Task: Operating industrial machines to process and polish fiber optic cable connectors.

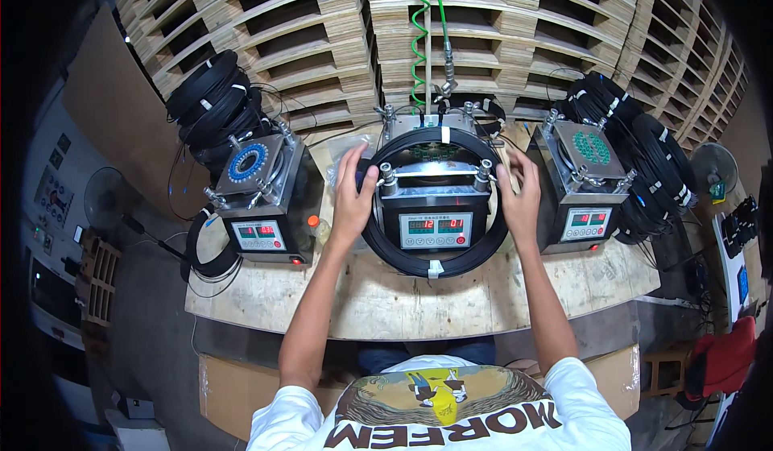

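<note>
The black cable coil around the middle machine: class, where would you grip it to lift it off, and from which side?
Probably grip the black cable coil at its left and right arcs, where the left hand and right hand sit, coming from above: it rings the middle machine, so opposite sides keep it level.

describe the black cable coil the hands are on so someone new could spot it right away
On the wooden workbench stand three small grey machines in a row; look at the middle machine, under the green coiled hose. The black cable coil rings that machine like a hoop, with the left hand and right hand on its sides. Unlike the bundled coils heaped beside the outer machines, it is a single ring with white ties.
</note>
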`<state>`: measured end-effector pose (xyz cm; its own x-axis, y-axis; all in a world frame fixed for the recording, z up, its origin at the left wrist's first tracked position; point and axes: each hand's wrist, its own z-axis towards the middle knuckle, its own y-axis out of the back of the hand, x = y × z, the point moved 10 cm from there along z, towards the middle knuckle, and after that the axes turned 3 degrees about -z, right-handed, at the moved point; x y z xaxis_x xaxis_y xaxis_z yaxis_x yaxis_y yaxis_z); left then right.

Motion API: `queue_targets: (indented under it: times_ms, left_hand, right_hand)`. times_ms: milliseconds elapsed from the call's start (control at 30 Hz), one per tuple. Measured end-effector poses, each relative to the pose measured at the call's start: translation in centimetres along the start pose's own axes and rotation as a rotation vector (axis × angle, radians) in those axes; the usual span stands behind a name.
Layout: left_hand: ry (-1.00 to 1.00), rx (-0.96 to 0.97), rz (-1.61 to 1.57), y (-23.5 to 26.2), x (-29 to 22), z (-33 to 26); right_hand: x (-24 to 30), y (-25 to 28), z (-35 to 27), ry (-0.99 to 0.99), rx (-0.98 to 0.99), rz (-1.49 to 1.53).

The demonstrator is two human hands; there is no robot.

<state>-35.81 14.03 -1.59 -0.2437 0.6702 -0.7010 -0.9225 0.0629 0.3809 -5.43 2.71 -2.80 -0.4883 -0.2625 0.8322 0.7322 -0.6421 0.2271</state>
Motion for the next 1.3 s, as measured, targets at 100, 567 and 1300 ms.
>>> queue_targets:
  times_ms: [100, 567, 1300]
  left_hand:
    - [-0.014, -0.124, 0.185, 1.3, -1.4, -2.1]
    - [-0.267, 0.058, 0.219, 1.6, -4.4, -0.4]
    - [0.711, 0.322, -0.952, -9.7, 20.4, 14.7]
  right_hand:
    - [0.7, 1.5, -2.4, 0.056, -0.062, -0.261]
    - [-1.4, 1.1, 0.5, -0.007, 0.237, -0.071]
    - [-14.8, -11.9, 18.2, -0.516, 0.815, 0.383]
